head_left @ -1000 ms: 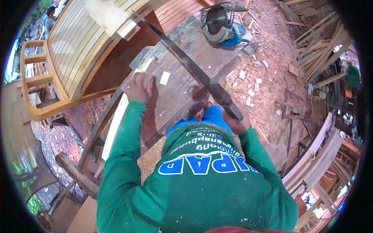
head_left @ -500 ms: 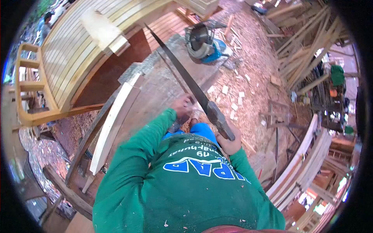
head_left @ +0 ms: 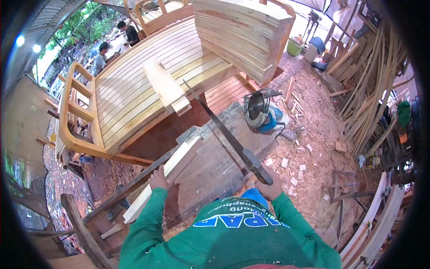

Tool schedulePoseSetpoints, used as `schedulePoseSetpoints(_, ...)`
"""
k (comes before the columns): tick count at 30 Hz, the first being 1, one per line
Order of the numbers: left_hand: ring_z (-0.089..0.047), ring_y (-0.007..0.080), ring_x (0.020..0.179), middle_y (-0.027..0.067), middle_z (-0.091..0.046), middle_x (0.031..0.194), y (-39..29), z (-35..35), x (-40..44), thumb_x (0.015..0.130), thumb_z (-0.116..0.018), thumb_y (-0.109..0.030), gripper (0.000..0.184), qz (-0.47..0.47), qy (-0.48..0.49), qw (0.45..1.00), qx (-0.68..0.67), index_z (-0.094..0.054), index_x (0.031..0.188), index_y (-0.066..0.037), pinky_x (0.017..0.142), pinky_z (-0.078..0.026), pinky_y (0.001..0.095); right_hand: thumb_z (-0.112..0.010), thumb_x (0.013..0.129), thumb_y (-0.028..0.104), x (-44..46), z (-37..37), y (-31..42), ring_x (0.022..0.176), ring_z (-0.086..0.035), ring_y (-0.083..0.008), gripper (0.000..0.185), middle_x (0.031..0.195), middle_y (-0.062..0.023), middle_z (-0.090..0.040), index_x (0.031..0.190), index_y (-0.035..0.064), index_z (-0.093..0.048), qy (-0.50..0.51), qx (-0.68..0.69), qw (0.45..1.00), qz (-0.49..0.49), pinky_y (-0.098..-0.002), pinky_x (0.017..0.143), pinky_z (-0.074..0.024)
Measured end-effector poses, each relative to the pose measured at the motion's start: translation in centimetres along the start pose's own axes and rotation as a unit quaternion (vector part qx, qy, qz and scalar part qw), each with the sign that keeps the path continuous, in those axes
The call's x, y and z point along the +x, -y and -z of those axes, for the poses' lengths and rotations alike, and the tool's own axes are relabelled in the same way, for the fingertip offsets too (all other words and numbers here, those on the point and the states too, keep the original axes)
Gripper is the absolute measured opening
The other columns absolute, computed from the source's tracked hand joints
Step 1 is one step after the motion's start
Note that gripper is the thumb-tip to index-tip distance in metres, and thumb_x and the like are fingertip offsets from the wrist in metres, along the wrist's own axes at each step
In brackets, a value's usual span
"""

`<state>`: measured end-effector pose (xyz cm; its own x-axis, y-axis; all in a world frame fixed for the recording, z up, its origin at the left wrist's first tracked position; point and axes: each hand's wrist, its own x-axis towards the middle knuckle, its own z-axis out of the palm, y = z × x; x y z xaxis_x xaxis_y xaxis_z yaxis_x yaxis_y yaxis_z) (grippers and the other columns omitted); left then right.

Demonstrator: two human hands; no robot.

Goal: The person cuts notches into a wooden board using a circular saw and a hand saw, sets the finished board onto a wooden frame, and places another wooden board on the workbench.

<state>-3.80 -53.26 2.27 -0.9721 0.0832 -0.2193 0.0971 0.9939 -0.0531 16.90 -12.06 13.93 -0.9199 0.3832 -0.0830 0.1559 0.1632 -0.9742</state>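
Note:
My right hand (head_left: 271, 187) is closed around the wooden handle of a handsaw (head_left: 225, 131). Its long, tapering dark blade points forward and left above the worn wooden workbench (head_left: 210, 175). On the bench's left side lies a pale, slightly curved piece of wood (head_left: 139, 202). My left hand (head_left: 159, 178) grips the middle of this piece, its fingers over the far edge. The saw blade is apart from the pale piece.
A blue circular saw (head_left: 264, 117) sits at the bench's far right corner. Ahead stands a large slatted wooden structure (head_left: 127, 112) bearing a stack of boards (head_left: 237, 38) and a short plank (head_left: 162, 83). Shavings and offcuts cover the floor (head_left: 309, 148). Two people (head_left: 102, 60) are beyond.
My left hand has moved left from in front of my body onto the pale wood piece. The handsaw stays in my right hand. The view has tilted up, showing more ahead.

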Motion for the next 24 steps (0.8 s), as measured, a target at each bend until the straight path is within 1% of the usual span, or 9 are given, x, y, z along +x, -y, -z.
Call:
schedulePoseSetpoints(7,-0.07,0.0402,0.102,0.0159,-0.068,0.112,2.9,-3.2,2.3,0.063,-0.094,-0.051,0.084,-0.047,-0.03,0.998,-0.014,-0.057,0.13,-0.019,0.086,-0.056,0.0542,-0.074,0.084,0.003,1.0,-0.2,0.0,0.107,-0.068,-0.015,0.068,0.119,-0.0105,-0.072,0.147,-0.0025,-0.053,0.073,-0.006,0.997,0.02,-0.0317,0.097,-0.0526)
schedulePoseSetpoints(10,-0.069,0.0401,0.111,0.0159,-0.069,0.122,1.5,-1.9,0.8,0.06,-0.095,-0.056,0.09,-0.116,0.056,0.991,-0.033,-0.057,0.131,-0.016,0.09,-0.056,0.0527,-0.074,0.081,0.001,1.0,0.4,-0.4,0.109,-0.067,-0.015,0.067,0.122,-0.0106,-0.071,0.145,-0.0029,-0.055,0.054,-0.01,0.998,0.013,-0.0321,0.097,-0.0525)
schedulePoseSetpoints(11,-0.068,0.039,0.117,0.0165,-0.068,0.132,-0.1,0.4,0.0,0.055,-0.095,-0.063,0.101,-0.106,0.146,0.983,-0.033,-0.056,0.136,-0.015,0.096,-0.055,0.0521,-0.074,0.08,0.001,0.7,0.6,-0.6,0.11,-0.066,-0.0151,0.066,0.123,-0.0107,-0.071,0.143,-0.0032,-0.056,0.045,-0.007,0.999,0.003,-0.0322,0.097,-0.0524)
schedulePoseSetpoints(14,-0.067,0.0382,0.119,0.0177,-0.07,0.131,-1.4,-3.8,1.5,0.053,-0.094,-0.068,0.116,-0.221,0.212,0.952,-0.015,-0.053,0.148,-0.017,0.105,-0.051,0.0491,-0.074,0.08,0.0,0.4,1.1,-1.5,0.109,-0.067,-0.0151,0.063,0.12,-0.0106,-0.071,0.141,-0.0036,-0.058,0.013,0.046,0.997,-0.057,-0.0321,0.096,-0.0534)
schedulePoseSetpoints(15,-0.067,0.0382,0.119,0.0179,-0.071,0.129,-1.7,-5.7,1.8,0.053,-0.094,-0.067,0.116,-0.213,0.237,0.946,-0.056,-0.053,0.149,-0.017,0.106,-0.051,0.0483,-0.07,0.079,-0.003,0.3,1.3,-1.2,0.114,-0.067,-0.0173,0.074,0.126,-0.0125,-0.07,0.15,-0.0048,-0.049,0.003,0.009,0.999,-0.038,-0.032,0.099,-0.0517)
schedulePoseSetpoints(17,-0.067,0.0381,0.119,0.0182,-0.072,0.125,-1.8,-8.9,2.4,0.054,-0.094,-0.065,0.116,-0.193,0.281,0.93,-0.137,-0.052,0.151,-0.017,0.108,-0.05,0.0468,-0.07,0.079,-0.003,0.2,2.0,-1.2,0.116,-0.066,-0.0182,0.073,0.128,-0.0129,-0.069,0.149,-0.0057,-0.049,0.006,0.009,0.999,-0.044,-0.0321,0.101,-0.0511)
schedulePoseSetpoints(20,-0.062,0.0394,0.126,0.0227,-0.064,0.138,-1.5,-7.1,2.2,0.054,-0.095,-0.062,0.115,-0.162,0.257,0.938,-0.169,-0.052,0.151,-0.017,0.11,-0.049,0.046,-0.068,0.08,-0.004,0.2,3.1,-2.0,0.117,-0.066,-0.0198,0.071,0.129,-0.014,-0.068,0.148,-0.0067,-0.05,-0.007,-0.013,0.999,-0.05,-0.0331,0.101,-0.0514)
schedulePoseSetpoints(22,-0.057,0.0442,0.131,0.0262,-0.043,0.158,-1.6,-7.9,1.2,0.055,-0.097,-0.057,0.119,-0.096,0.16,0.976,-0.115,-0.046,0.155,-0.02,0.111,-0.049,0.0477,-0.068,0.081,-0.004,0.4,2.8,-1.6,0.113,-0.067,-0.0185,0.068,0.128,-0.0134,-0.069,0.146,-0.0066,-0.051,-0.013,-0.013,0.998,-0.063,-0.0328,0.097,-0.0525)
schedulePoseSetpoints(24,-0.044,0.0493,0.141,0.0259,-0.023,0.167,-3.6,-3.7,0.1,0.055,-0.097,-0.057,0.127,-0.115,0.191,0.97,-0.1,-0.035,0.161,-0.025,0.113,-0.044,0.0565,-0.068,0.081,-0.004,0.6,2.4,-1.4,0.108,-0.068,-0.0167,0.066,0.125,-0.0123,-0.069,0.146,-0.0065,-0.052,-0.019,-0.012,0.997,-0.075,-0.0317,0.093,-0.0537)
